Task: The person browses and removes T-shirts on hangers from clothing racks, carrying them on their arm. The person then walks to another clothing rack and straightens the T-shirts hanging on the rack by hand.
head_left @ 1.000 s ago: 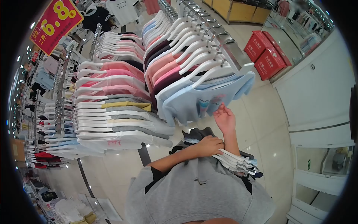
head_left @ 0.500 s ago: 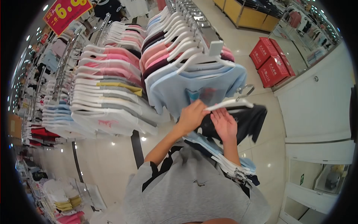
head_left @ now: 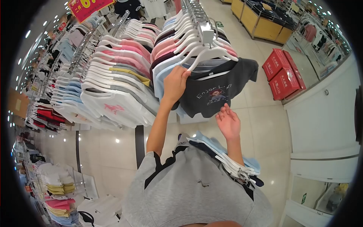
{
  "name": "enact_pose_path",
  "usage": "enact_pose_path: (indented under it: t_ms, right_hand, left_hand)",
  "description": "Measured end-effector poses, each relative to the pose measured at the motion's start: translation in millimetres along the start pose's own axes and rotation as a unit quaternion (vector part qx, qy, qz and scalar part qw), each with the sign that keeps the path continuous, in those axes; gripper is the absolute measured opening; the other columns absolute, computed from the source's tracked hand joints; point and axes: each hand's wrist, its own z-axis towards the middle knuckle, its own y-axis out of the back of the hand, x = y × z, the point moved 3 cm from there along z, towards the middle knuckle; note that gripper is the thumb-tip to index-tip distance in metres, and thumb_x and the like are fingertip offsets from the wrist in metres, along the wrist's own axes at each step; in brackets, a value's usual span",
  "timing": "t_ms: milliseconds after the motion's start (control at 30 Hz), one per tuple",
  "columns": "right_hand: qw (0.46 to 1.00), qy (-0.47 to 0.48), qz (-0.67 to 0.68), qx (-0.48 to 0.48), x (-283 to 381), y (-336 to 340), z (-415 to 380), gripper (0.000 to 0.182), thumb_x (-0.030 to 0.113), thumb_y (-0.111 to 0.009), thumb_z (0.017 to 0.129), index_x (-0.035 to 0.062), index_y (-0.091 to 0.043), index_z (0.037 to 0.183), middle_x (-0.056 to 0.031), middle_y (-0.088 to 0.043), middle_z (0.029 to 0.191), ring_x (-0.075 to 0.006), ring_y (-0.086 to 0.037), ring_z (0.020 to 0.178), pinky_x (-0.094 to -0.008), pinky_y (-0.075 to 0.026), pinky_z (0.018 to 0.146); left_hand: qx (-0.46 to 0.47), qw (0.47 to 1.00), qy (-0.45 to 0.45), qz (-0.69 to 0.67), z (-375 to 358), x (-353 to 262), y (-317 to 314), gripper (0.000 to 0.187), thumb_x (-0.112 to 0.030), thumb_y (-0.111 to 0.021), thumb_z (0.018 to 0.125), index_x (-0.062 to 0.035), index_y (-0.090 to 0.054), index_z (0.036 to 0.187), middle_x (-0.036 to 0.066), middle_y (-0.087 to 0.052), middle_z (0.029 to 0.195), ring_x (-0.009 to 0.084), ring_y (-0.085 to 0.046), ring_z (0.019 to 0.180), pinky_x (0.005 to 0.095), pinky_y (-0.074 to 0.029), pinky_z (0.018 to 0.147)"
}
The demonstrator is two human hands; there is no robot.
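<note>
A dark grey T-shirt with printed lettering and a figure hangs on a white hanger at the front end of the rack. My left hand is closed at its left shoulder, thumb and fingers pinching the cloth by the hanger's end. Just below the hem, my right hand is raised with its fingers apart, holding nothing. Several garments on white hangers, light blue and dark among them, lie over my right forearm. Behind the dark shirt, a light blue T-shirt partly shows.
The metal rack's end points toward me. Left of it hangs a row of pink, yellow and white shirts. Red boxes stand on the floor at the right, beside a white cabinet. A red price sign hangs at upper left.
The dark shirt on its hanger has moved from low in front of me up onto the rack's end, its printed front now showing. My left hand rose with it; my right hand has come off the hanger.
</note>
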Motion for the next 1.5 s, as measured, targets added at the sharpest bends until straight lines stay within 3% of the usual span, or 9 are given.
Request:
enact_pose_path:
  t_ms: [400, 700, 1333, 1433, 1500]
  right_hand:
    - [1.000, 0.000, 0.019, 0.004, 6.5, 5.4, -2.9, 0.032, 0.016, -0.052, 0.093, 0.0033, -0.057, 0.122, -0.0080, -0.060, 0.108, -0.0218, -0.054, 0.094, -0.0389, -0.044, 0.095]
    - [0.999, -0.003, 0.032, -0.024, 8.9, 9.4, -3.8, 0.032, 0.016, -0.051, 0.094, 0.0033, -0.056, 0.123, -0.0080, -0.061, 0.108, -0.0216, -0.055, 0.094, -0.0391, -0.045, 0.094]
    - [0.999, -0.009, 0.037, -0.007, 8.3, 12.9, 1.9, 0.033, 0.015, -0.050, 0.094, 0.0033, -0.056, 0.124, -0.0085, -0.062, 0.108, -0.0219, -0.056, 0.095, -0.0390, -0.045, 0.095]
    - [0.999, -0.009, 0.034, -0.006, 7.0, 13.3, 2.3, 0.032, 0.015, -0.050, 0.094, 0.0030, -0.056, 0.123, -0.0086, -0.062, 0.108, -0.0218, -0.056, 0.094, -0.0389, -0.045, 0.095]
    - [0.999, -0.010, 0.039, -0.009, 7.4, 13.1, 2.7, 0.032, 0.015, -0.049, 0.094, 0.0027, -0.057, 0.123, -0.0086, -0.062, 0.108, -0.0216, -0.056, 0.094, -0.0388, -0.045, 0.095]
  left_hand:
    - [-0.002, 0.999, -0.015, 0.029, -1.4, 15.4, 0.6, 0.028, -0.025, -0.050, 0.099, -0.0045, -0.062, 0.086, 0.010, -0.059, 0.083, 0.0312, -0.059, 0.077, 0.0368, -0.045, 0.068]
    - [-0.036, 0.997, -0.060, 0.029, -2.4, 24.3, 1.1, 0.023, -0.026, -0.055, 0.096, -0.0074, -0.065, 0.088, 0.007, -0.061, 0.085, 0.0291, -0.061, 0.079, 0.0381, -0.047, 0.066]
    - [-0.027, 0.997, -0.049, 0.047, 1.0, 25.4, 2.1, 0.021, -0.025, -0.056, 0.095, -0.0072, -0.064, 0.090, 0.007, -0.061, 0.085, 0.0307, -0.061, 0.074, 0.0393, -0.046, 0.060]
    - [-0.018, 0.998, -0.039, 0.042, 0.4, 24.3, 3.0, 0.019, -0.024, -0.058, 0.094, -0.0067, -0.065, 0.089, 0.008, -0.062, 0.087, 0.0303, -0.061, 0.078, 0.0389, -0.047, 0.063]
    - [-0.073, 0.990, -0.064, 0.098, -0.6, 13.1, 6.7, 0.017, -0.022, -0.062, 0.092, -0.0060, -0.065, 0.093, 0.010, -0.063, 0.092, 0.0322, -0.059, 0.084, 0.0418, -0.046, 0.073]
